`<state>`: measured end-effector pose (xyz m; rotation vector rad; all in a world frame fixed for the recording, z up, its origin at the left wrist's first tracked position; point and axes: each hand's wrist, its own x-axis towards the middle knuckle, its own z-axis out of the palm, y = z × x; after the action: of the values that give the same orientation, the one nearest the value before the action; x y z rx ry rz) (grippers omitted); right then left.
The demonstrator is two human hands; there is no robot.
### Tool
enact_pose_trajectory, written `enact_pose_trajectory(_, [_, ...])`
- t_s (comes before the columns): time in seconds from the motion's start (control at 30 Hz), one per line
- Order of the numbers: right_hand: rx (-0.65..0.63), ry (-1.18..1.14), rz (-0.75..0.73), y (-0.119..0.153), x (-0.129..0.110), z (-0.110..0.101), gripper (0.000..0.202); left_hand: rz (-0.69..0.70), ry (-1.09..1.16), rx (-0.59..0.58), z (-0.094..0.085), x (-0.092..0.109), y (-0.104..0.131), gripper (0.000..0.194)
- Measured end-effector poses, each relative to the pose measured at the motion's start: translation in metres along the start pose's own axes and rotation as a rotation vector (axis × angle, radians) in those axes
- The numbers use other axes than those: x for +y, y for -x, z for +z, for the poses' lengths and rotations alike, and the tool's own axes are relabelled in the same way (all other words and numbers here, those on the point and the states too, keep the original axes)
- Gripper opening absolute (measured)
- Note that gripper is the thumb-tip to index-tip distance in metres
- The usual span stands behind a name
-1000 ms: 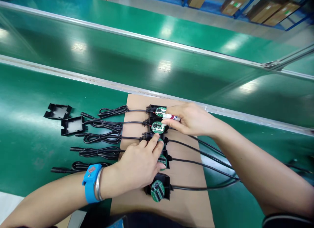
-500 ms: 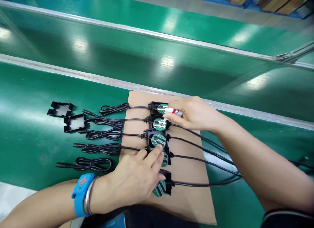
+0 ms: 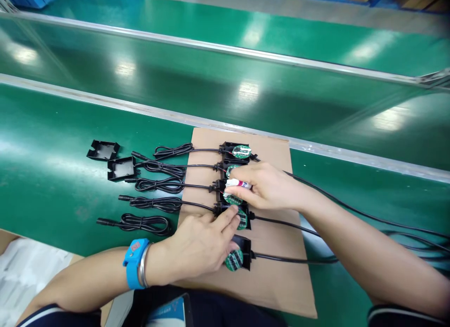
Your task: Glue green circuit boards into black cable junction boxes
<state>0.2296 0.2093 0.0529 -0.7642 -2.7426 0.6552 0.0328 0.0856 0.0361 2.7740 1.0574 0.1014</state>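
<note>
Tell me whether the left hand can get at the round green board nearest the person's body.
Likely yes: the left hand is right at the upper edge of that board, and nothing seems to stand between them.

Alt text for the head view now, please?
The right hand holds a white-and-red tube at the middle of five green circuit boards rowed with black boxes on cardboard; the left hand is at the nearer two. Coiled black cables lie left.

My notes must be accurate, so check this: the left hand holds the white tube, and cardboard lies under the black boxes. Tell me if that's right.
Wrong hand: the head view shows the right hand holding the white tube, not the left hand. The cardboard does lie under the black boxes.
</note>
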Motion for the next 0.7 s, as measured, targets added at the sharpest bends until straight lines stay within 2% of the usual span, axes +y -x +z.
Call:
enact_pose_trajectory(0.17, [-0.043, -0.004, 0.005, 0.002, -0.003, -0.007, 0.036, 0.002, 0.013, -0.009, 0.001, 0.000, 0.000, 0.052])
enact_pose_trajectory(0.47, [-0.087, 0.037, 0.068, 0.021, -0.008, -0.016, 0.040, -0.009, 0.021, -0.014, 0.005, 0.000, 0.001, 0.053])
enact_pose_trajectory(0.7, [-0.032, 0.057, 0.046, 0.025, -0.002, -0.021, 0.042, -0.011, 0.021, -0.019, 0.006, -0.001, 0.000, 0.053])
